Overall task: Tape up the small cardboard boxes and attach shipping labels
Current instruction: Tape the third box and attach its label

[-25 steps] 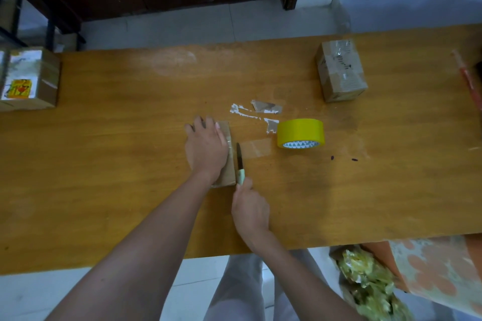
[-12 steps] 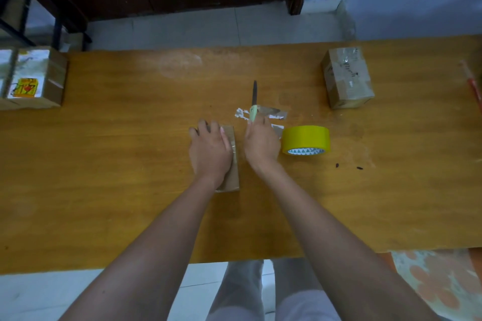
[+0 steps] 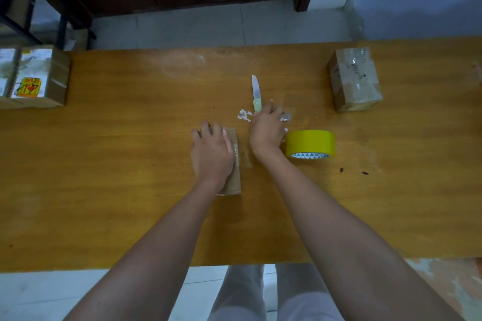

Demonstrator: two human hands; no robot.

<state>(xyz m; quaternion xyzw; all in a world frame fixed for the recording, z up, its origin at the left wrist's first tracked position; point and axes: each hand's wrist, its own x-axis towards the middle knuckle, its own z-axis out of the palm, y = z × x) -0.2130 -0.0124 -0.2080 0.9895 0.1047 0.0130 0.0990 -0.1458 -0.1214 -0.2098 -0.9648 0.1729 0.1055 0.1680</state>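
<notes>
A small flat cardboard box (image 3: 234,167) lies at the middle of the wooden table (image 3: 117,154). My left hand (image 3: 211,154) presses flat on it and covers most of its top. A strip of clear tape shows along the box's right edge. My right hand (image 3: 266,130) is just right of the box, fingers on the near end of a knife (image 3: 256,91) with a pale green handle. The blade points away from me, low over the table. A yellow tape roll (image 3: 310,142) stands right of that hand.
White paper scraps (image 3: 243,114) lie under and beside my right hand. A taped box (image 3: 354,78) sits at the far right. At the far left edge stands a box with a label and a yellow sticker (image 3: 39,75). Two small dark specks (image 3: 341,170) lie near the roll.
My right hand carried the knife from beside the box's right edge away from me to the scraps, blade now pointing far. The left hand has stayed on the box.
</notes>
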